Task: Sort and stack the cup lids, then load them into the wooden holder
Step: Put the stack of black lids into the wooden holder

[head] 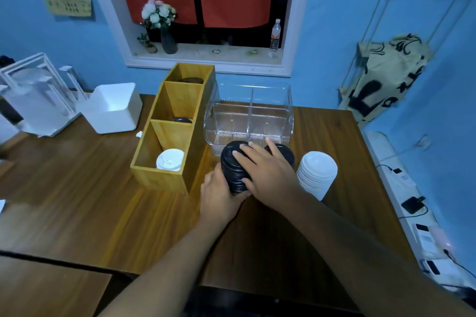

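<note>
A stack of black cup lids [230, 165] stands on the wooden table between both my hands. My left hand [219, 194] grips its lower side from the near left. My right hand [265, 168] lies over its top and right side, fingers curled round it. Behind my right hand a second black stack [286, 153] is partly hidden. A tall stack of white lids [317, 171] stands to the right. The wooden holder [164, 177] has three compartments: white lids [170, 159] in the nearest, black lids [182, 119] in the middle, dark lids [192, 80] in the far one.
A clear plastic divided box [286, 121] stands just behind the black stacks. A white bin [116, 110] and a clear water dispenser [33, 100] stand at the left. The table's right edge [371, 152] runs beside a white ledge with cables and chargers.
</note>
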The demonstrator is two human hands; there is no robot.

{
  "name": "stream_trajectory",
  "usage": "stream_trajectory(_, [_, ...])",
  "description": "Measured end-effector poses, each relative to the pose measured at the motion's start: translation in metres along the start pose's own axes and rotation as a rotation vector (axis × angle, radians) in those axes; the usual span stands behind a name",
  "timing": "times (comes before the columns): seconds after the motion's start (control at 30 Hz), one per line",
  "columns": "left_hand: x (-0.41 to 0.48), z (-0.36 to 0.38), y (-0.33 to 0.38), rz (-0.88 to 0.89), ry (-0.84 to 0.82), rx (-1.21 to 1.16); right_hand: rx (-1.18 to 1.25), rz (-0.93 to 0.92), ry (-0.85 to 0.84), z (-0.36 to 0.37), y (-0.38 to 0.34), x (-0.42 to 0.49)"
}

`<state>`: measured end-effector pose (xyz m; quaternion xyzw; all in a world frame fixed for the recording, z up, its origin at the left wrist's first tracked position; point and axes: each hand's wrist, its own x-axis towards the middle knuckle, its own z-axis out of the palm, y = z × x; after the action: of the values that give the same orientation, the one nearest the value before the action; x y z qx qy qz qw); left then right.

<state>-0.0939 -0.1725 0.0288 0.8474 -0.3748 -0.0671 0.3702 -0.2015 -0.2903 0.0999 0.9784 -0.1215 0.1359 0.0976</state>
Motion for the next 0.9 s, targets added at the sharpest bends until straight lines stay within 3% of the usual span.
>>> stream_trajectory(0.43, [-0.007,-0.035,-0.01,0.103,-0.103,0.022,0.13,0.045,0.063,-0.003,-0.013,-0.004])
stream_trajectory(0.7, [-0.006,-0.088,0.019,0.15,-0.011,0.045,0.364,0.041,0.105,-0.052,-0.011,0.004])
stream_trajectory(0.9, [0.065,-0.156,0.038,0.222,0.085,0.082,0.368,-0.049,0.243,-0.098,0.004,0.093])
